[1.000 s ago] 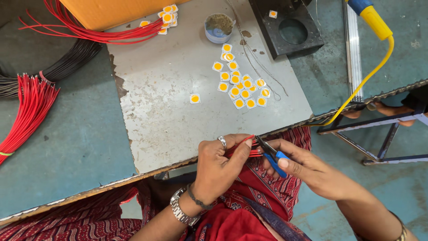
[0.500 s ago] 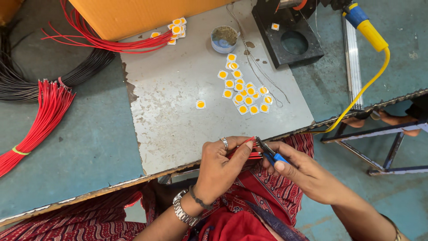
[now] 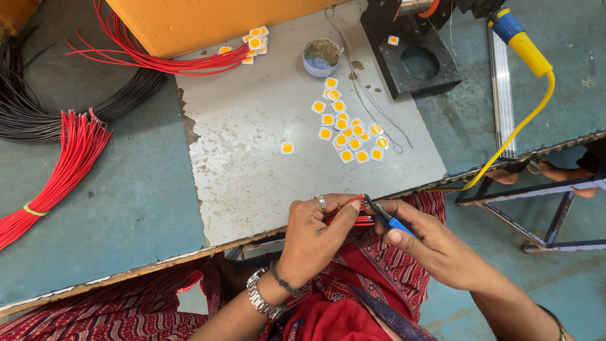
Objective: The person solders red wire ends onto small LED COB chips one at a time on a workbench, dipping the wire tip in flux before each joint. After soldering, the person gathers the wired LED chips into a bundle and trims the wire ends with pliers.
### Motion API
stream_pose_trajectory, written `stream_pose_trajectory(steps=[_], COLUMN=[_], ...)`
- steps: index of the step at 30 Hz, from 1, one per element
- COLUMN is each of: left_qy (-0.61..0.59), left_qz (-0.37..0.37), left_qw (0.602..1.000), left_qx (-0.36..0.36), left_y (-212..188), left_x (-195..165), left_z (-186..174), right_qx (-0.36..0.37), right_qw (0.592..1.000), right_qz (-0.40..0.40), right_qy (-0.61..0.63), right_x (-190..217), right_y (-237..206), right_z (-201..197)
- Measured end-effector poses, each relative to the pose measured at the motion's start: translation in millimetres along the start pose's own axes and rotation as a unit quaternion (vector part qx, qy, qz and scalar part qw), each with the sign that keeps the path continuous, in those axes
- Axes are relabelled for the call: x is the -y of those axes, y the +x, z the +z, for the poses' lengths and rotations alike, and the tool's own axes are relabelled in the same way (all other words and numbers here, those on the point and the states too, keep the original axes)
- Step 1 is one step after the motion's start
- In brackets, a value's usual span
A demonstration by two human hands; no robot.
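Since half a second earlier my view had tipped slightly, sliding the counter things lower in frame, while both hands stayed at the near edge. I saw my left hand point(image 3: 314, 235) pinched shut on a small bunch of thin red wires point(image 3: 357, 212), thumb and fingers pressed together around them. My right hand point(image 3: 435, 246) was clamped on a blue-handled wire cutter point(image 3: 385, 218), its dark tip touching the wire ends just over my lap. Beyond them, on the worn grey metal sheet point(image 3: 252, 164) of the counter, lay a cluster of small square white chips with yellow centres point(image 3: 350, 129), and a long bundle of red wires point(image 3: 57, 170) sat well apart to the left.
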State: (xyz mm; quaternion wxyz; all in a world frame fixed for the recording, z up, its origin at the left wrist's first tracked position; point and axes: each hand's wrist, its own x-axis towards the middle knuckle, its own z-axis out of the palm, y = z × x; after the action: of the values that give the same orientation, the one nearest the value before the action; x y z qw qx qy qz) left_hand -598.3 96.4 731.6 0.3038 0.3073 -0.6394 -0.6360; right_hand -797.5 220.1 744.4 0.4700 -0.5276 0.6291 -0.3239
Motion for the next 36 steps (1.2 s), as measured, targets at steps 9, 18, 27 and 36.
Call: stream_pose_trajectory(steps=[9, 18, 27, 36], left_qy=[-0.024, -0.002, -0.003, -0.014], left_qz=[-0.006, 0.034, 0.004, -0.049], left_qw=[1.0, 0.999, 1.0, 0.999], left_qx=[-0.005, -0.012, -0.016, -0.004], left_y=[-0.8, -3.1, -3.7, -8.3], left_x=[-0.5, -1.6, 0.4, 7.6], left_z=[1.4, 3.6, 10.7, 15.2], right_qx=[0.0, -0.03, -0.056, -0.022], right_qw=[0.999, 0.999, 0.98, 0.985], right_qz=[0.013, 0.01, -0.011, 0.001], right_qy=[0.042, 0.009, 0.192, 0.171], right_x=[-2.0, -14.2, -29.2, -24.0], right_y=[-0.8, -4.4, -21.2, -25.9], right_z=[3.0, 8.4, 9.7, 8.7])
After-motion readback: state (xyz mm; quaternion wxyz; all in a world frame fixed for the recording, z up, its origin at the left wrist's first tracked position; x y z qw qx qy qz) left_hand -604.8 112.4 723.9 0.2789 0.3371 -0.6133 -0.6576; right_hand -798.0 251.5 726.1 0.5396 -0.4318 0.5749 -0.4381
